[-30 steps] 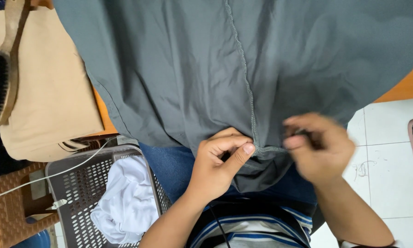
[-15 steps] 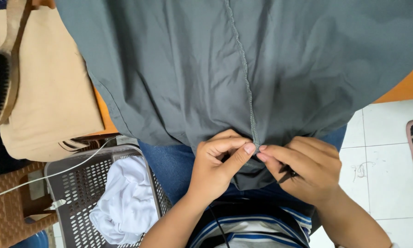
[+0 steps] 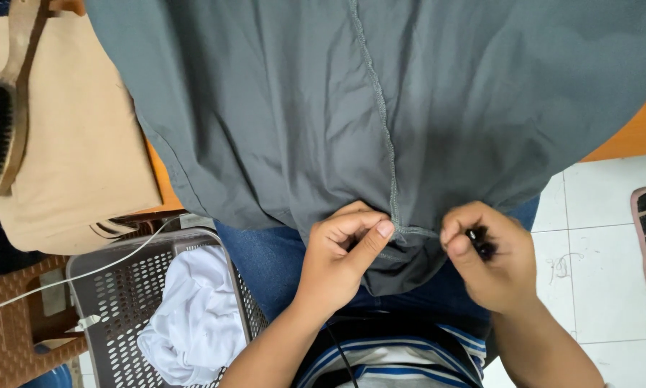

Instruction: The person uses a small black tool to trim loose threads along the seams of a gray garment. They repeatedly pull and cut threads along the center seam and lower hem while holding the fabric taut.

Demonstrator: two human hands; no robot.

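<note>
Grey garment [image 3: 323, 122] filled most of the frame, top centre to both sides, spread over an orange table edge [image 3: 635, 133] at right & draping down onto the person's lap. A stitched seam [image 3: 377, 108] ran from top centre down to the hem at lower centre.

Left hand [image 3: 341, 262], lower centre, was pinched shut on the hem just left of the seam end, thumb & forefinger clamping the cloth. Right hand [image 3: 492, 255], lower right of centre, was closed round a small dark tool [image 3: 481, 241], prob. a thread snip, tip close to the hem; whether it also gripped fabric, can't tell.

Fabric looked thin, soft, light, no stiffness: it sagged & wrinkled where pulled. Likely to slide & bunch, so best held at the hem or along the seam, where the layers are thickest.

Lower left: grey perforated basket [image 3: 100, 323] w/ white cloth [image 3: 194, 323] inside. Upper left: beige fabric [image 3: 79, 144] & a wooden brush [image 3: 0, 122].
</note>
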